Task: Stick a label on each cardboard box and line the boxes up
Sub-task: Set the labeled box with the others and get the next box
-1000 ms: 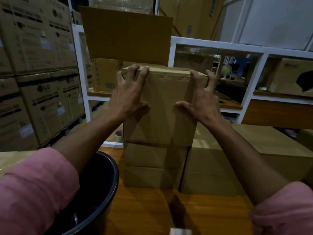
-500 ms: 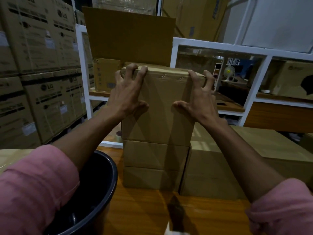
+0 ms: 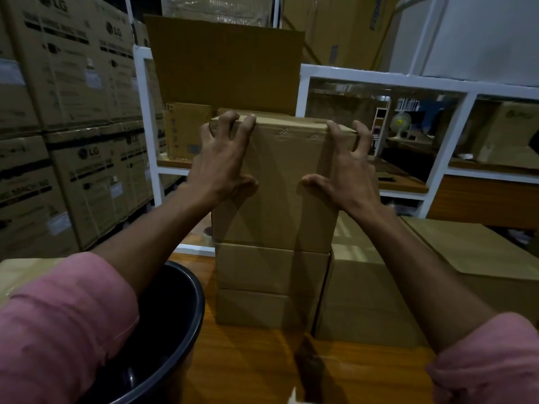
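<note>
Gripping the top cardboard box (image 3: pixel 280 182) with curled fingers hooked over its upper edge, the left hand (image 3: pixel 221 167) and right hand (image 3: pixel 347 173) hold it on a stack of boxes (image 3: pixel 268 287) on the wooden table (image 3: pixel 248 363).

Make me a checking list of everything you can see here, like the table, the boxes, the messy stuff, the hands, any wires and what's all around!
Surface: brown wooden table, bare in front of the boxes.
Job's things: plain brown cardboard top box on a stack of two lower plain cardboard boxes; wide flat cardboard box to the right; no label seen.
Clutter: round black plastic tub, near left.
Grips: left hand and right hand, each with fingers curled over the top box's upper edge.
Cables: nothing seen.
Surroundings: white metal shelf frame; printed cartons stacked on the left.
</note>
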